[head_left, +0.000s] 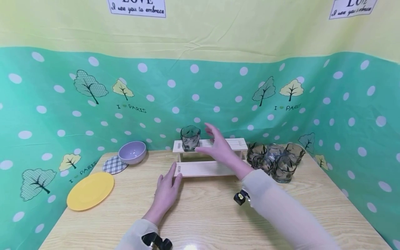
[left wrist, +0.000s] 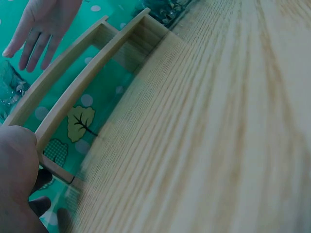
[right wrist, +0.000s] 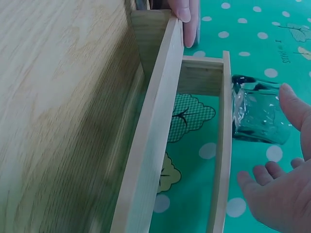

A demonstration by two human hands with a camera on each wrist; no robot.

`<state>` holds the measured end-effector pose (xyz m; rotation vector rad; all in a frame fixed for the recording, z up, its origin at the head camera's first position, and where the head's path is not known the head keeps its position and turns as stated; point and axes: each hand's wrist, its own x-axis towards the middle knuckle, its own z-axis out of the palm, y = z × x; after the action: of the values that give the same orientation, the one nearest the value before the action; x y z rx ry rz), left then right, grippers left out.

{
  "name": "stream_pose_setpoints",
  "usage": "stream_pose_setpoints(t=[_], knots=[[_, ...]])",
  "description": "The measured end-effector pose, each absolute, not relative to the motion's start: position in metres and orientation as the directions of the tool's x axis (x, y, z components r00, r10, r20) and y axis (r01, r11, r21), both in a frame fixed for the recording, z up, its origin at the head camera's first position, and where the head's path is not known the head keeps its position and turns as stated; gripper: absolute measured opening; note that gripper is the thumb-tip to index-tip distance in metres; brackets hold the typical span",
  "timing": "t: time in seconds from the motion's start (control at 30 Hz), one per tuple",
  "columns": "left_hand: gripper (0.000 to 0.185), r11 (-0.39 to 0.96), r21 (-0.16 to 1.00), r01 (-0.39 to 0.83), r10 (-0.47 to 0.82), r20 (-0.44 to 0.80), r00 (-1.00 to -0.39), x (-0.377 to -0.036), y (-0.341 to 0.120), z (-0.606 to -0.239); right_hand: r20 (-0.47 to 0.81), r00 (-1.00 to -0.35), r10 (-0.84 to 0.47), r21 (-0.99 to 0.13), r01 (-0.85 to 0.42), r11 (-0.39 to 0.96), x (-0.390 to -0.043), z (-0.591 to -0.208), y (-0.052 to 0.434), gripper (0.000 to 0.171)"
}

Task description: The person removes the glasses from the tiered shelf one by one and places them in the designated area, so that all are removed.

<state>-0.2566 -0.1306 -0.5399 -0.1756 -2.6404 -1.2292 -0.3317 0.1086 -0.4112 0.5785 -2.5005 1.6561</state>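
A two-step wooden rack stands near the far edge of a wooden table, about midway along it. One glass cup stands upright at the left end of the upper step. The right hand hovers just beside that cup with fingers spread, grasping nothing. The left hand lies flat, fingertips touching the lower step's left end. A cluster of glass cups crowds the table's far right corner beside the rack. Toward the left edge sit a lilac bowl, a checked coaster and a yellow plate.
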Motion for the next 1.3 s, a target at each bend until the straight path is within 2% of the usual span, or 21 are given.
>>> stream_pose_setpoints(t=[0.5, 0.9, 1.3], knots=[[0.064, 0.645, 0.739, 0.195, 0.005, 0.252, -0.968, -0.254, -0.131, -0.539, 0.282, -0.928, -0.246, -0.895, -0.346, 0.282, -0.344, -0.421, 0.078, 0.111], [0.063, 0.639, 0.742, 0.203, 0.007, 0.258, -0.966, -0.256, -0.13, -0.537, 0.274, -0.945, -0.178, -0.871, -0.322, 0.37, -0.347, -0.424, 0.059, 0.113], [0.063, 0.641, 0.74, 0.206, 0.008, 0.262, -0.965, -0.256, -0.131, -0.535, 0.268, -0.951, -0.157, -0.86, -0.309, 0.406, -0.346, -0.424, 0.054, 0.107]])
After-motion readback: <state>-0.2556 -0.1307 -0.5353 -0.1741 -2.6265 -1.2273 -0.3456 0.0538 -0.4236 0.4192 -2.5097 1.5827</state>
